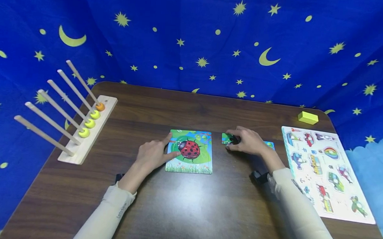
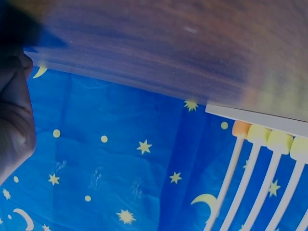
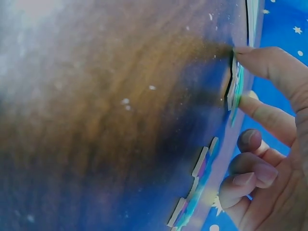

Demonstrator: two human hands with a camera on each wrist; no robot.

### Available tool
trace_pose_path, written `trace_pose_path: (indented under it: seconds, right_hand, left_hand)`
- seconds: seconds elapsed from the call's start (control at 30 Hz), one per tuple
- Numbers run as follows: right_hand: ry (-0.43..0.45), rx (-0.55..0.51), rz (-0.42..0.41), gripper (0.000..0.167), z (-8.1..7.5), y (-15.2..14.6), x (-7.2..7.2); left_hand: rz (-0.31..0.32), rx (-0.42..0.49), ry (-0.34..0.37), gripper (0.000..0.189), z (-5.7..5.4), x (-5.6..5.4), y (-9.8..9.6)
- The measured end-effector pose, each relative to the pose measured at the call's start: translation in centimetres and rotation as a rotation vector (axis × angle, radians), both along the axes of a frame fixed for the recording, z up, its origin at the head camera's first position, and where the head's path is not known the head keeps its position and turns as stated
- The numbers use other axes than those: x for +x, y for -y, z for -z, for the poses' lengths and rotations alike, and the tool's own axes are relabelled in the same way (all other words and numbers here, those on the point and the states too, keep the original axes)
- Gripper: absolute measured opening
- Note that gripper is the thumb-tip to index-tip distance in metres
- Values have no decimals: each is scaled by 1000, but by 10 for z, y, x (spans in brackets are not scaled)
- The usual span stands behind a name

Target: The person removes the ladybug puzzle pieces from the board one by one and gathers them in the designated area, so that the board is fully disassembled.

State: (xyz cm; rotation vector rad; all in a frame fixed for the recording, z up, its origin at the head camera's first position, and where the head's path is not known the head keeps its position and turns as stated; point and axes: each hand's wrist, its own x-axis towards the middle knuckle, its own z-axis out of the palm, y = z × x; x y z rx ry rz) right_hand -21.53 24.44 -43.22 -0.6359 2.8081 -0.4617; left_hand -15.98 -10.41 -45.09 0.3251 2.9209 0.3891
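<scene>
A square ladybug jigsaw puzzle [image 1: 189,161] lies flat in the middle of the table. My left hand [image 1: 151,154] rests at its left side, index finger along the upper left edge and thumb over the puzzle. To the right of the puzzle, my right hand [image 1: 250,141] pinches a small green puzzle piece [image 1: 225,138] between thumb and index finger. The right wrist view shows this piece [image 3: 235,86] edge-on at the table, the other fingers curled. Another puzzle piece [image 1: 269,144] lies partly hidden behind the right hand. In the left wrist view only part of the left hand [image 2: 14,115] shows.
On the left stands a wooden peg rack [image 1: 105,102] with upright rods and several yellow and orange beads. A white picture board [image 1: 312,169] lies on the right, with a yellow block [image 1: 308,117] behind it. A blue starry cloth [image 1: 196,36] hangs behind the table.
</scene>
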Motion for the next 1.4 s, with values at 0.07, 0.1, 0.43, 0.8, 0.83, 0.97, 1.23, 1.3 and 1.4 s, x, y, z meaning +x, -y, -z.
trace_pose_path:
  seconds: [0.07, 0.1, 0.43, 0.8, 0.83, 0.97, 1.23, 1.3, 1.4]
  right_hand:
    - [13, -6, 3, 62, -1, -1, 0]
    - [17, -9, 2, 62, -1, -1, 0]
    - [20, -14, 4, 63, -1, -2, 1]
    - [-27, -118, -34, 64, -7, 11, 23]
    - [-21, -125, -49, 64, -7, 14, 26]
    - [-36, -110, -108, 71, -3, 29, 37]
    - [-71, -61, -168, 76, 3, 55, 52]
    - [-88, -40, -184, 75, 4, 58, 53]
    - [-101, -25, -194, 75, 6, 61, 54]
  left_hand:
    - [2, -2, -3, 90, 0, 0, 0]
    - [2, -3, -4, 89, -1, 1, 0]
    - [0, 1, -11, 89, -2, 2, -2]
    - [2, -3, -11, 89, -3, 3, -3]
    - [1, -5, -11, 89, -3, 3, -3]
    - [8, -8, -14, 89, -2, 3, -3]
    - [42, -4, -31, 88, -3, 1, 2]
    - [51, -4, -25, 87, -4, 0, 4]
    - [58, -5, -26, 86, -6, -1, 5]
